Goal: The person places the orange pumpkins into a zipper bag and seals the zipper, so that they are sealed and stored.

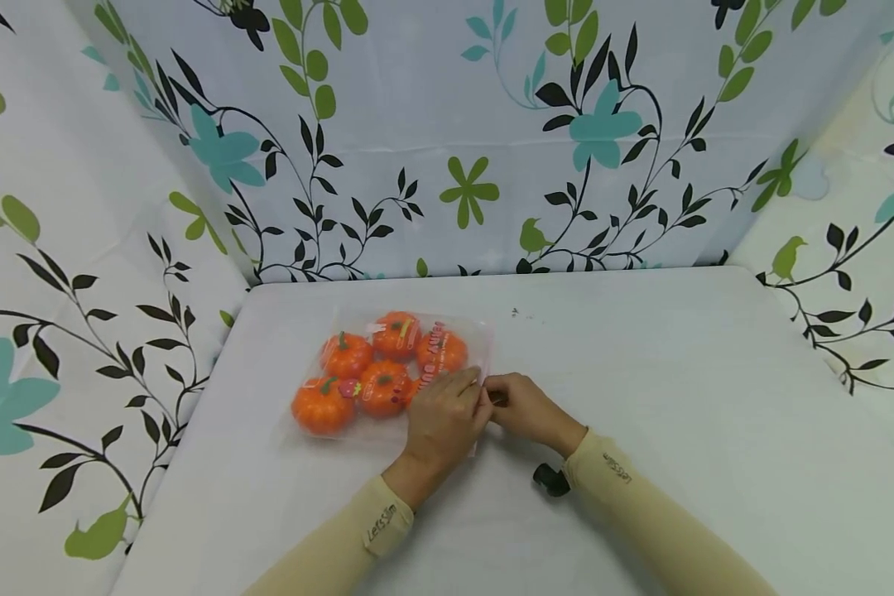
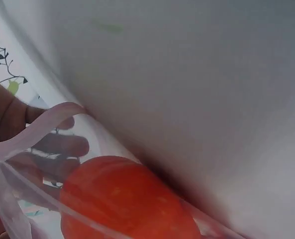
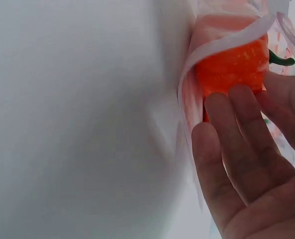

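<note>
A clear plastic zip bag (image 1: 480,335) with pink lettering lies on the white table, with several small orange toy pumpkins (image 1: 346,356) inside. My left hand (image 1: 447,418) grips the bag's right edge from above, finger and thumb at its mouth. Facing it, my right hand (image 1: 529,410) pinches the same edge with thumb and forefinger. In the right wrist view its other fingers (image 3: 246,149) reach straight into the gaping mouth, the tips right at a pumpkin (image 3: 232,64) with a green stem. The left wrist view shows a pumpkin (image 2: 125,199) behind the translucent lip (image 2: 52,117). The thumbs are mostly hidden.
The white table (image 1: 685,364) extends right of the bag. A small black object (image 1: 551,480) sits at my right wrist. Leaf-and-flower patterned curtains (image 1: 432,141) hang behind the table and at both sides.
</note>
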`<state>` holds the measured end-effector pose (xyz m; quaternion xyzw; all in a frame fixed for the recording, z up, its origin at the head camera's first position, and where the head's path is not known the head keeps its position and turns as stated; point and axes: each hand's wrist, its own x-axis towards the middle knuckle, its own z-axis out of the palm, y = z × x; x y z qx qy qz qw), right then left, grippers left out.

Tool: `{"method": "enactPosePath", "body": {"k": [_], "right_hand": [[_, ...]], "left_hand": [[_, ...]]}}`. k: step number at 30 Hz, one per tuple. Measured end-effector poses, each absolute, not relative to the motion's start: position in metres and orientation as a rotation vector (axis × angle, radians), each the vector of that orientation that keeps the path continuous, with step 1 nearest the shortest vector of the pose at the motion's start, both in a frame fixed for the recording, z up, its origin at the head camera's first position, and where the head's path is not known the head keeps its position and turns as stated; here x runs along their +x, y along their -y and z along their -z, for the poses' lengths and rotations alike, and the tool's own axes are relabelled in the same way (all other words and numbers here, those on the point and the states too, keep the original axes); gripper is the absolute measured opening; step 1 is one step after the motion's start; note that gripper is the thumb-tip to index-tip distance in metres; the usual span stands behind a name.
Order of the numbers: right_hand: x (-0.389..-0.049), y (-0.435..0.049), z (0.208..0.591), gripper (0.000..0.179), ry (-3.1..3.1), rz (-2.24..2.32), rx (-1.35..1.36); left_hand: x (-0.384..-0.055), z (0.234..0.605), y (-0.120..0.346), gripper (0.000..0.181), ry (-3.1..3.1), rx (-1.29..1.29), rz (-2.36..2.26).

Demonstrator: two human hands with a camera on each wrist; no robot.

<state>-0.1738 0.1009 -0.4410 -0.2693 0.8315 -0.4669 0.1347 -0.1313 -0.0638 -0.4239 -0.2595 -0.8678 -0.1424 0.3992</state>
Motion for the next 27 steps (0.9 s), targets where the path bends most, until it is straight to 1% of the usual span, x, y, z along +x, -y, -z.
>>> {"method": "enactPosePath", "body": {"k": [2,5,8,11,16,18,22,27], "right_hand": [[-0.174,-0.106,0.441,0.018,-2.373,1.377,-0.790],[-0.173,-0.117,0.441,0.032,-2.353,1.423,-0.773],[-0.173,-0.128,0.440,0.037,-2.377,1.444,-0.711],[-0.173,-0.139,0.437,0.038,-2.409,1.478,-0.631],[-0.169,-0.154,0.426,0.039,-2.477,1.606,-0.536],[-0.167,-0.157,0.420,0.037,-2.502,1.675,-0.513],[-0.161,-0.157,0.406,0.032,-2.509,1.803,-0.514],[-0.150,-0.151,0.388,0.028,-2.497,1.858,-0.501]], "left_hand": [[-0.134,0.420,0.062,0.009,2.209,-0.658,0.366],[-0.138,0.416,0.059,0.008,2.218,-0.658,0.375],[-0.140,0.414,0.056,0.008,2.229,-0.648,0.370],[-0.140,0.415,0.055,0.013,2.267,-0.636,0.338],[-0.135,0.419,0.056,0.034,2.399,-0.660,0.299],[-0.131,0.419,0.057,0.039,2.436,-0.696,0.313],[-0.119,0.417,0.063,0.040,2.424,-0.806,0.376],[-0.101,0.413,0.072,0.032,2.379,-0.899,0.328]]}}
